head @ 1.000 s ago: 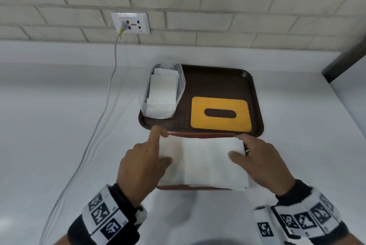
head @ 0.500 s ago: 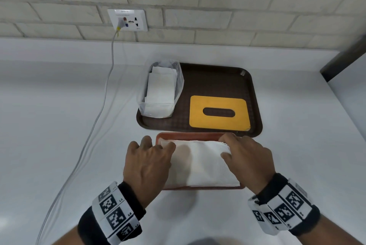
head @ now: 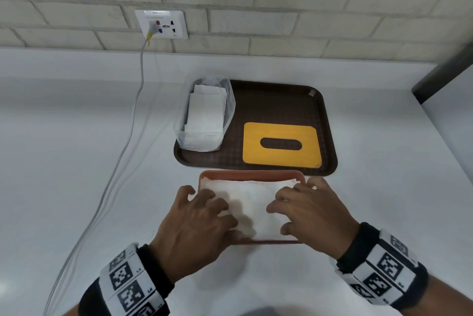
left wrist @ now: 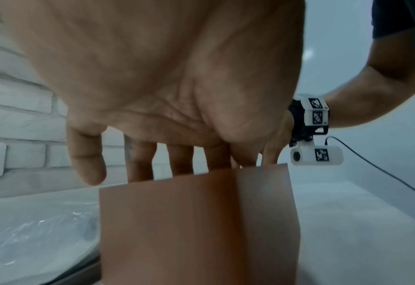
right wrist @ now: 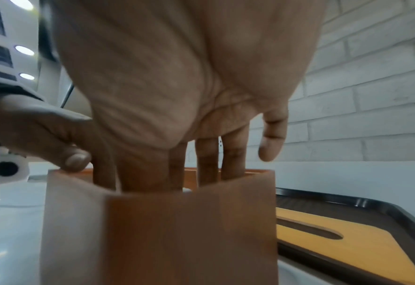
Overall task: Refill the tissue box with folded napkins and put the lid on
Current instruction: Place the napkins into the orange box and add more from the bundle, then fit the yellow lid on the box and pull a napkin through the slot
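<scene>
Currently, at the far left of the head view, one grey cable runs from the single wall socket down across the white worktop. Moving right, your left hand sits at lower centre; its fingers are spread and fairly straight, tips pressing the left end of the napkins, thumb resting on the near rim. They grasp nothing.

Centre frame: one tissue box, terracotta, open-topped, on the worktop just below the tray. The white napkins lie inside it, top layer just under the rim. How many sheets are stacked there cannot be told.

Right of centre, your right hand mirrors the left: fingers extended into the box and pressing the right end of the stack, not clenched on anything.

Step in hand, as judged: seating the stack. Press evenly at both ends so it sinks level, and tuck the far right corner, which looks slightly raised near the rim. Keep the box from sliding toward the tray.

Above, on the one dark tray: one clear bag of spare napkins at its left, one yellow lid with one oval slot at its right, not yet fitted.
</scene>
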`<state>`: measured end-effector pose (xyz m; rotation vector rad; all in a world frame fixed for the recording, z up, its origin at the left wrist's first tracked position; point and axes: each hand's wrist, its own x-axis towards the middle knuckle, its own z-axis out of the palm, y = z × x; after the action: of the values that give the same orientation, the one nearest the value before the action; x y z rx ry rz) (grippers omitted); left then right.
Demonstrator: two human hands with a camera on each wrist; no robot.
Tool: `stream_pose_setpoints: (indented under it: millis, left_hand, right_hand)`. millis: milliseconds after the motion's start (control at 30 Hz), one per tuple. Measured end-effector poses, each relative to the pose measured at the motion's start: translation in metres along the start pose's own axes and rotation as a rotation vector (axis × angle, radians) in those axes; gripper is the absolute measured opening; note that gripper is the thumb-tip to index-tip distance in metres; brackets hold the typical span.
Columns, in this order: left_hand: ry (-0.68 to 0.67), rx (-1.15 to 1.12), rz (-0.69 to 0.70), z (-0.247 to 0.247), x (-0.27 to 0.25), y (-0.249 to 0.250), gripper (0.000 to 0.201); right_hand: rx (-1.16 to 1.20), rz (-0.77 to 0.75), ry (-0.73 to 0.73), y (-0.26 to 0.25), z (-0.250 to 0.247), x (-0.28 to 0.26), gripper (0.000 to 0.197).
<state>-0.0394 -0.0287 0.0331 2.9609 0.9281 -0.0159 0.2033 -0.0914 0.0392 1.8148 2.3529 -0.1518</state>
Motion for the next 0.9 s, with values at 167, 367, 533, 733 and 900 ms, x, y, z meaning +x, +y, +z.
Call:
stream_pose_setpoints:
  millis: [167,367,533,733,900]
  left_hand:
    - [-0.073,-0.047,0.016,0.006,-0.002,-0.012,0.033]
    - [-0.043,-0.057,0.029,0.001,-0.001,-0.014,0.036]
    - [0.002,-0.082,0.02,0.005,0.003,-0.017,0.037]
    - [0.253,-0.469,-0.074,-0.034,0.031,-0.037,0.026]
    - [-0.072,-0.974,-0.406,-0.053,0.105,-0.061,0.02]
  right_hand:
    - [-0.08,0.047,-0.147,0.002,0.0,0.009,0.042]
    - [-0.125,0.02,-0.164,0.004,-0.006,0.012,0.044]
    - [0.099,0.014,-0.156,0.017,-0.018,0.012,0.042]
    - [0.599,0.275,0.085,0.072,-0.053,0.016,0.015]
    - [0.61,0.678,-0.061,0.134,-0.022,0.057,0.026]
